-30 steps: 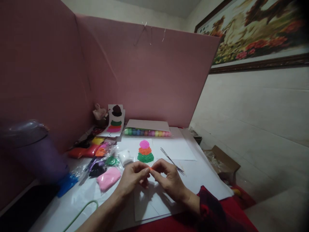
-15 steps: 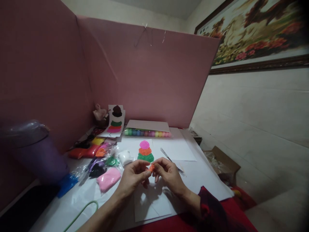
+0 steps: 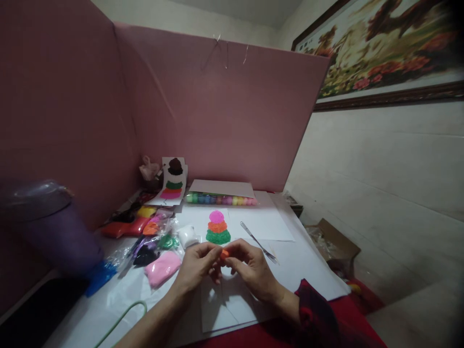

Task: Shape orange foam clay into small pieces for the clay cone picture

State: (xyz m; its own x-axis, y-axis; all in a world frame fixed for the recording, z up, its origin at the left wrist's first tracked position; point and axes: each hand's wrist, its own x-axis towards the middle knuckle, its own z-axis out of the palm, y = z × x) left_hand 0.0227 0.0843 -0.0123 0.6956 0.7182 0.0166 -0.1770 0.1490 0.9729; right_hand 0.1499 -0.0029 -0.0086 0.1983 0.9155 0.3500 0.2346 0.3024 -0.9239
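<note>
A small lump of orange clay [image 3: 225, 253] is pinched between the fingertips of both hands, above white paper [image 3: 221, 309]. My left hand [image 3: 198, 263] grips it from the left, thumb against fingers. From the other side my right hand [image 3: 250, 263] holds it between thumb and forefinger. Just beyond the fingertips lies a sheet with a stacked shape in pink, orange and green [image 3: 217, 226]; the hands cover its lower part. Metal tweezers [image 3: 255, 237] rest to the right of this shape, beside a thin pale stick.
At left lie several bagged clays, among them a pink pack [image 3: 163, 268] and a white pack [image 3: 187, 236]. A purple tumbler [image 3: 61, 232] stands at far left. Behind are a coloured picture card [image 3: 174, 181] and a row of colourful tubes [image 3: 221, 199]. A cardboard box [image 3: 331, 246] is at right.
The fingers have shifted around the orange clay, which has moved slightly left and turned. My right fingertips now reach further over it. The things on the table lie as before.
</note>
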